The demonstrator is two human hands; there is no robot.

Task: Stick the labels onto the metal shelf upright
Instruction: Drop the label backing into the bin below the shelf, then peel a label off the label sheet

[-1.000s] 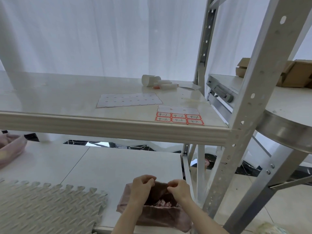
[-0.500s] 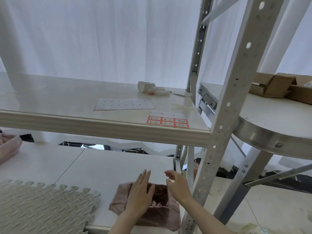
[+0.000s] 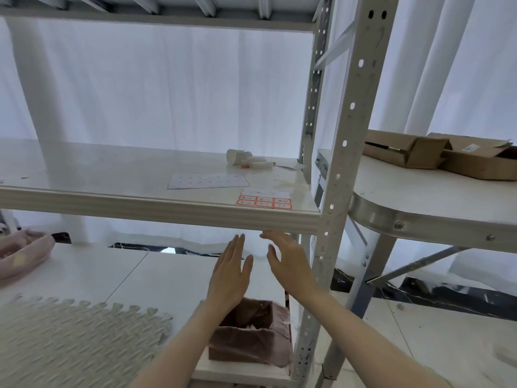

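A sheet of red-bordered handwritten labels lies near the front right corner of the middle shelf board. Just right of it rises the perforated grey metal upright. My left hand is open and flat, fingers up, just under the shelf's front edge. My right hand is open beside it, fingertips close under that edge, left of the upright. Neither hand holds anything.
A used backing sheet and small paper rolls lie further back on the shelf. A brown fabric box sits on the lower board below my hands, a foam mat to its left. Cardboard boxes rest on a round table at right.
Both hands left the brown fabric box, opened and rose toward the underside of the middle shelf's front edge. The camera tilted upward, showing the shelf above.
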